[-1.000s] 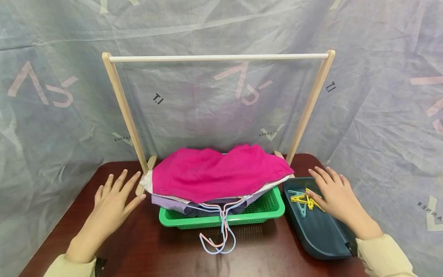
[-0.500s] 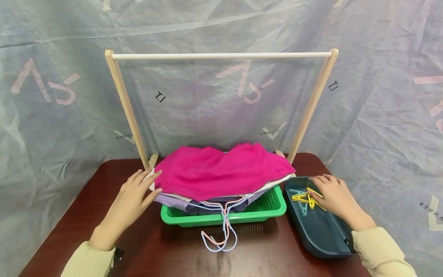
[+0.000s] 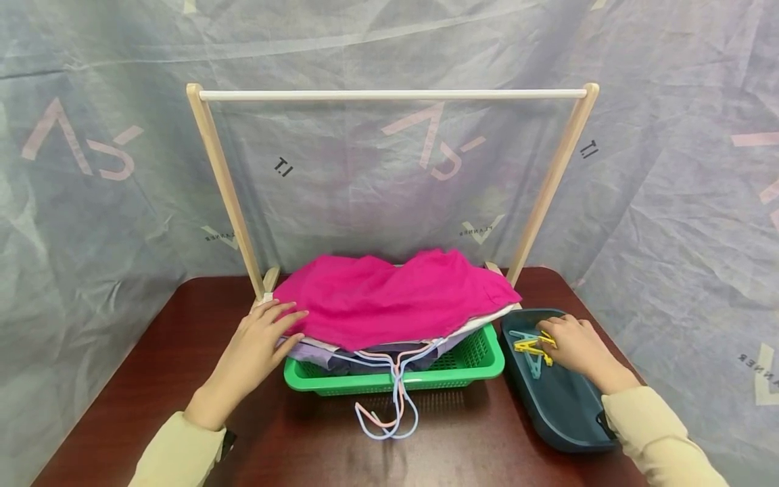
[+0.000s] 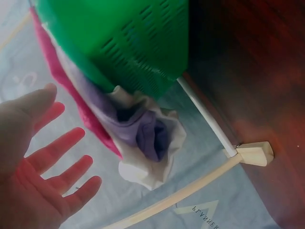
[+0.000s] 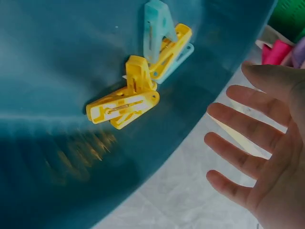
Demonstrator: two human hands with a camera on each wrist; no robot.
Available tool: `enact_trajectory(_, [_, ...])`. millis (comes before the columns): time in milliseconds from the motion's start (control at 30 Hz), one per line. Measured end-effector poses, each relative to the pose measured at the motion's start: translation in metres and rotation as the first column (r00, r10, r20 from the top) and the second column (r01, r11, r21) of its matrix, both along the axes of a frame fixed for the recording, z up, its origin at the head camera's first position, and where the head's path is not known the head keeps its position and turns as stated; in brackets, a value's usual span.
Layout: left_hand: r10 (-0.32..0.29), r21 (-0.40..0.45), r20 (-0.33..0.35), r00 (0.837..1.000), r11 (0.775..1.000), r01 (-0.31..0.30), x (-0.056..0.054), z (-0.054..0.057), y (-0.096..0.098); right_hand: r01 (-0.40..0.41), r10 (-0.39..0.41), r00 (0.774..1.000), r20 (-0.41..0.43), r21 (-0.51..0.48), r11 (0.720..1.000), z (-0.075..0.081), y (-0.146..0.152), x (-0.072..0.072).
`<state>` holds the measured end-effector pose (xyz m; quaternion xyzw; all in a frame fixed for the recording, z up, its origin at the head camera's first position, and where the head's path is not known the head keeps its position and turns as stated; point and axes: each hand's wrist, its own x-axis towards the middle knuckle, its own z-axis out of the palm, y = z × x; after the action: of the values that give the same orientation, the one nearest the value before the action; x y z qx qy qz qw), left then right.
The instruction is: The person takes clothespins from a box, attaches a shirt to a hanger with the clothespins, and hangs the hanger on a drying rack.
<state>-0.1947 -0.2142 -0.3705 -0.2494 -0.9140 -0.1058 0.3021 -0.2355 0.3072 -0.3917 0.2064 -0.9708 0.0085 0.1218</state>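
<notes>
My left hand [image 3: 252,345] reaches over the left end of a bright pink garment [image 3: 389,297], fingers spread and holding nothing; the left wrist view shows them apart from the cloth. The garment tops a pile with white and purple cloth [image 4: 128,121], lying across a green basket [image 3: 347,386]. Blue and pink hangers [image 3: 397,379] poke out at the front, hooks toward me. My right hand [image 3: 575,346] hovers over a dark blue tray [image 3: 566,412], fingers slightly bent. Below it lie yellow clothespins [image 5: 124,107] and light blue clothespins [image 5: 157,31], untouched in the right wrist view.
A wooden rack with a white rod [image 3: 389,95] stands behind the basket, its posts rising at both sides. Everything stands on a dark red-brown table [image 3: 152,358]. Grey printed sheeting [image 3: 377,40] hangs around it.
My left hand has moved right, from beside the pile to over the pink garment's left end. The right hand has shifted slightly down and left over the clothespins. The head view has tilted slightly.
</notes>
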Motion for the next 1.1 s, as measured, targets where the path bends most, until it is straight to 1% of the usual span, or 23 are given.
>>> enact_trajectory(100, [-0.016,-0.009,-0.022,1.0,1.0,0.016,-0.003,-0.003,0.001,-0.013,0.013,1.0,0.015,0.011,1.0,-0.005,-0.001,-0.003])
enact_trajectory(233, [-0.02,-0.016,-0.027,0.999,1.0,0.02,-0.005,-0.006,0.003,-0.02,0.02,0.999,0.049,0.001,1.0,-0.012,0.0,-0.008])
enact_trajectory(367, [-0.001,-0.027,-0.012,1.0,1.0,0.001,-0.005,-0.007,0.005,-0.017,0.017,0.995,0.1,-0.009,1.0,-0.018,0.0,-0.011])
enact_trajectory(633, [0.036,-0.059,-0.011,0.999,0.998,-0.036,-0.006,-0.009,0.008,0.008,-0.011,0.989,0.148,0.022,1.0,-0.026,0.0,-0.014])
enact_trajectory(733, [0.044,-0.067,-0.022,0.999,0.997,-0.045,-0.007,-0.009,0.008,0.014,-0.017,0.989,0.144,0.023,1.0,-0.029,-0.001,-0.015])
enact_trajectory(900, [0.048,-0.067,-0.055,0.997,0.996,-0.052,-0.01,-0.011,0.009,0.022,-0.025,0.993,0.114,0.025,0.999,-0.033,-0.002,-0.018])
enact_trajectory(1100, [0.044,-0.079,-0.086,0.995,0.996,-0.051,-0.012,-0.013,0.009,0.027,-0.029,0.992,0.12,0.025,0.999,-0.038,-0.005,-0.018])
